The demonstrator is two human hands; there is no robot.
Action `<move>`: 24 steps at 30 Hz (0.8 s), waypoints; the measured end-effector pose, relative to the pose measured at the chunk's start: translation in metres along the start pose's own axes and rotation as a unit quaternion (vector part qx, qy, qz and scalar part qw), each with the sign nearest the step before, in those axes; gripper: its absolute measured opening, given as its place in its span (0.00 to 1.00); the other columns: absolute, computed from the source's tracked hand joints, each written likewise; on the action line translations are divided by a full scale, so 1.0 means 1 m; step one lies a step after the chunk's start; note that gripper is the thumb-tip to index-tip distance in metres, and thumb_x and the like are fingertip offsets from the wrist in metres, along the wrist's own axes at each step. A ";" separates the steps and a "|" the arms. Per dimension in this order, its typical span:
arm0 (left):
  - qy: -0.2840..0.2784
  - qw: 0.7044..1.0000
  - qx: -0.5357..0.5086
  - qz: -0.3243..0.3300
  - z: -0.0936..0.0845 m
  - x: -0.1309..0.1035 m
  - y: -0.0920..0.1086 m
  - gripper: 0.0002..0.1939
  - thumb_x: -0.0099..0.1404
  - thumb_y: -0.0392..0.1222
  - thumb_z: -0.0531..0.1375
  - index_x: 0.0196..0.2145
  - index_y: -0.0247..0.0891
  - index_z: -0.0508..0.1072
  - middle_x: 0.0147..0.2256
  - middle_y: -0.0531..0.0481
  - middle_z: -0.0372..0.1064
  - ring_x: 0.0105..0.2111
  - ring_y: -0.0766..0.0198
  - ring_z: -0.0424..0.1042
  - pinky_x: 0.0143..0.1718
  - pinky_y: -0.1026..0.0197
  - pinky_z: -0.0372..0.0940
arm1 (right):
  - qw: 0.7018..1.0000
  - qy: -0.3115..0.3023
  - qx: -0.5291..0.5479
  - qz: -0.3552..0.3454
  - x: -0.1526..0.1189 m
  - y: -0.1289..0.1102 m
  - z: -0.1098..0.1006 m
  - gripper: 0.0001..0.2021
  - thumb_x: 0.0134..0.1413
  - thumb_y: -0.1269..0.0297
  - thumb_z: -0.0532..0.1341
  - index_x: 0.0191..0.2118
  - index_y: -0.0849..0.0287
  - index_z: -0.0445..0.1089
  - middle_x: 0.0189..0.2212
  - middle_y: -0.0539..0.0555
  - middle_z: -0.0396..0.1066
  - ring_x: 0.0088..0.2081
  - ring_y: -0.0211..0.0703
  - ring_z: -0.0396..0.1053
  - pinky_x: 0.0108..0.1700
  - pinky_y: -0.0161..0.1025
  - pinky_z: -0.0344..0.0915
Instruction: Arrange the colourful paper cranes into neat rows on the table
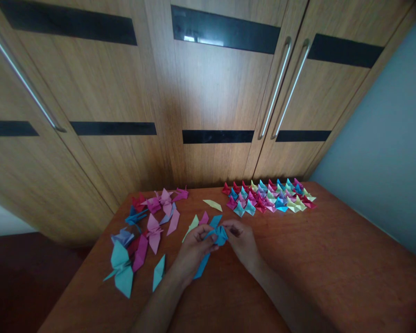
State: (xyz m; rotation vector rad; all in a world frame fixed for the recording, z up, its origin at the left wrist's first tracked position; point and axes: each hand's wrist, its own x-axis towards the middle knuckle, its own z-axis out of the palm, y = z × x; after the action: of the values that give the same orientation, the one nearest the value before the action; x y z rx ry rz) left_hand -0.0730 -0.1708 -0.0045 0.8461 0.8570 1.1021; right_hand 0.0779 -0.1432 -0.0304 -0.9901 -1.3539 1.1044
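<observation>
A: Where is the blue folded piece (219, 236)?
B: Over the table (280, 259), between the two hands. Left hand (198, 241) has thumb and fingers closed on its left side; right hand (241, 239) pinches its right edge with narrow fingertips

A: And the blue strips (203, 266)?
B: One end shows beyond the blue folded piece, one on its near side. Hands hide the middle; cannot tell whether they join it

A: Left of the blue folded piece?
B: Pale green paper (191, 226) just beside, then a pink crane (154, 233) with wings spread. Further left and nearer the person, a turquoise crane (123, 268); between, a turquoise paper (158, 273)

A: Beyond it?
B: A yellow paper (213, 204). Beyond and to the right, small folded pieces (268, 198) in rows, many colours. Wooden cabinet (211, 97) behind everything
</observation>
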 end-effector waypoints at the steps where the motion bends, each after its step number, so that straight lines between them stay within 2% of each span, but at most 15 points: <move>1: -0.002 1.000 0.001 0.002 0.000 0.000 0.000 0.11 0.52 0.41 0.68 0.31 0.35 0.73 0.31 0.48 0.74 0.32 0.64 0.72 0.35 0.64 0.65 | 1.000 -0.007 -0.005 -0.001 0.000 0.000 0.000 0.06 0.51 0.62 0.61 0.30 0.57 0.74 0.24 0.50 0.73 0.25 0.38 0.69 0.29 0.34 0.65; 5: -0.016 1.000 0.005 0.006 0.000 0.001 0.000 0.10 0.54 0.41 0.67 0.31 0.35 0.72 0.33 0.46 0.74 0.34 0.62 0.73 0.35 0.63 0.66 | 0.999 -0.027 0.005 0.027 0.000 -0.001 0.001 0.08 0.52 0.60 0.60 0.33 0.57 0.74 0.25 0.50 0.73 0.24 0.37 0.69 0.27 0.33 0.64; 9: -0.025 1.000 0.017 0.007 -0.003 0.003 0.004 0.10 0.55 0.42 0.66 0.33 0.36 0.72 0.34 0.45 0.75 0.35 0.60 0.74 0.36 0.62 0.66 | 0.989 -0.078 0.077 0.102 0.002 -0.003 -0.003 0.13 0.55 0.54 0.59 0.31 0.59 0.72 0.22 0.50 0.71 0.22 0.35 0.67 0.25 0.31 0.60; 11: -0.003 0.999 0.054 0.004 -0.006 0.003 0.006 0.09 0.56 0.42 0.65 0.33 0.36 0.71 0.33 0.47 0.75 0.34 0.62 0.74 0.35 0.63 0.66 | 0.979 -0.092 0.117 0.141 0.004 -0.003 -0.008 0.16 0.56 0.51 0.57 0.30 0.60 0.71 0.22 0.51 0.71 0.23 0.35 0.67 0.25 0.31 0.59; 13: 0.033 0.994 0.107 0.001 -0.009 0.005 0.008 0.08 0.56 0.42 0.64 0.32 0.36 0.71 0.31 0.49 0.74 0.32 0.63 0.73 0.32 0.66 0.65 | 0.975 -0.067 0.136 0.163 0.007 -0.002 -0.014 0.18 0.54 0.48 0.58 0.29 0.61 0.70 0.22 0.51 0.71 0.23 0.34 0.67 0.25 0.30 0.58; 16: 0.089 0.979 0.182 0.007 -0.014 0.007 0.010 0.08 0.55 0.43 0.63 0.30 0.37 0.71 0.26 0.52 0.72 0.27 0.65 0.72 0.26 0.67 0.62 | 0.979 -0.017 0.128 0.159 0.012 -0.002 -0.021 0.20 0.51 0.46 0.60 0.31 0.61 0.70 0.23 0.51 0.71 0.23 0.34 0.66 0.24 0.30 0.58; 19: 0.124 0.963 0.237 0.028 -0.018 0.009 0.010 0.08 0.55 0.45 0.61 0.28 0.37 0.71 0.23 0.53 0.71 0.23 0.66 0.70 0.23 0.67 0.61 | 0.986 0.002 0.111 0.122 0.013 -0.003 -0.023 0.20 0.51 0.46 0.59 0.33 0.61 0.72 0.27 0.52 0.71 0.24 0.34 0.65 0.24 0.30 0.57; 24: 0.125 0.952 0.274 0.047 -0.020 0.010 0.007 0.10 0.55 0.47 0.60 0.28 0.37 0.71 0.22 0.53 0.71 0.20 0.67 0.67 0.22 0.67 0.60 | 0.994 -0.051 0.040 0.088 0.009 -0.005 -0.020 0.19 0.55 0.48 0.56 0.39 0.58 0.72 0.30 0.53 0.71 0.31 0.40 0.68 0.29 0.33 0.62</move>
State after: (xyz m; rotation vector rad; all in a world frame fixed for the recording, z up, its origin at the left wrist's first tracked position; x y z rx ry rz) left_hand -0.0916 -0.1567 -0.0079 1.2304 1.3845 1.0824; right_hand 0.0969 -0.1337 -0.0237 -1.0196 -1.3118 1.3476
